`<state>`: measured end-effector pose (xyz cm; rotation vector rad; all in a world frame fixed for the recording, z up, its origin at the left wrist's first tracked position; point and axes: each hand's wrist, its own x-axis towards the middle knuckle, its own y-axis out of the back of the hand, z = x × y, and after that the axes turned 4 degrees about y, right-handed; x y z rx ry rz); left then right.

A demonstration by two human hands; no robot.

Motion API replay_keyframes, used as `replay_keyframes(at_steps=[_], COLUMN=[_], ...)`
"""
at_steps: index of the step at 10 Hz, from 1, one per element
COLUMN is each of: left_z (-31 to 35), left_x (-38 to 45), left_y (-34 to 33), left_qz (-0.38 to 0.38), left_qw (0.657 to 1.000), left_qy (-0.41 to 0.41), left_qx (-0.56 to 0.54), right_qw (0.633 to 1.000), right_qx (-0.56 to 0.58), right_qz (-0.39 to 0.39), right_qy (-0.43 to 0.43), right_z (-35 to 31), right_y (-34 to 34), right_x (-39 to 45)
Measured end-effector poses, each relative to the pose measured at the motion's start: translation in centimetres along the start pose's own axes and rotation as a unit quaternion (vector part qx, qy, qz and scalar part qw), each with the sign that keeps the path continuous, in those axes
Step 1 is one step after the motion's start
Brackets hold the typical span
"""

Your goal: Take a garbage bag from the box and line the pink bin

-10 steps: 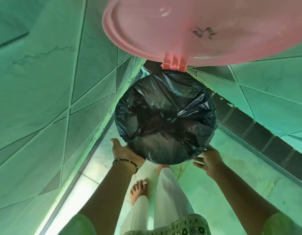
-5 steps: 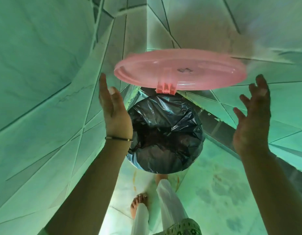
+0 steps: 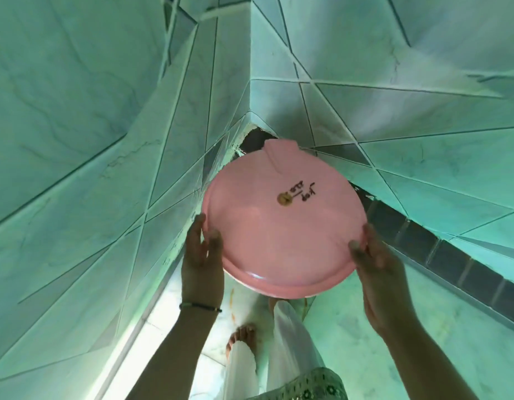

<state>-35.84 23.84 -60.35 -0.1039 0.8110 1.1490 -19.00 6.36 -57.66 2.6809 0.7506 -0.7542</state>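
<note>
Having swung down since a moment ago, the pink lid (image 3: 281, 223) now hides the bag, left hand (image 3: 202, 264) and right hand (image 3: 377, 272) pinching its near rim, so lining looks finished.

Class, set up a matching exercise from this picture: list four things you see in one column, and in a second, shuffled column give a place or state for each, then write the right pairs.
Things
1. round pink plastic bin lid
2. left hand
3. right hand
4. thin dark bracelet

Places or states
A. around the left wrist
B. gripping the lid's right edge
C. lowered flat, handwriting and a gold sticker on top
D. gripping the lid's left edge

Pairs: 1-C, 2-D, 3-B, 4-A
</note>
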Motion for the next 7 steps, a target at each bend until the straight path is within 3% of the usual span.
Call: replay_keyframes(at_steps=[1, 2, 3, 6, 7], left_z=[-1.5, -2.6, -3.2, -3.4, -2.9], left_x=[-0.4, -0.1, 0.8, 1.2, -1.4], left_y=[-0.4, -1.0, -1.5, -0.5, 0.8], left_qz=[-0.045, -0.091, -0.106, -0.115, -0.101], left_qw=[0.998, 0.984, 0.977, 0.978, 0.987], left_qy=[0.009, 0.021, 0.033, 0.027, 0.007], left_qx=[0.040, 0.154, 0.182, 0.170, 0.128], right_qw=[0.992, 0.972, 0.957, 0.935, 0.944], right_qx=[-0.124, -0.232, -0.289, -0.348, -0.328], right_qz=[-0.037, -0.034, -0.025, -0.060, -0.026], right_qy=[0.008, 0.005, -0.009, 0.007, 0.009], right_z=[2.8, 5.0, 6.2, 5.8, 5.0], right_y=[-0.2, -0.6, -1.1, -0.5, 0.0], right_x=[-0.1, 0.9, 1.6, 1.5, -0.6])
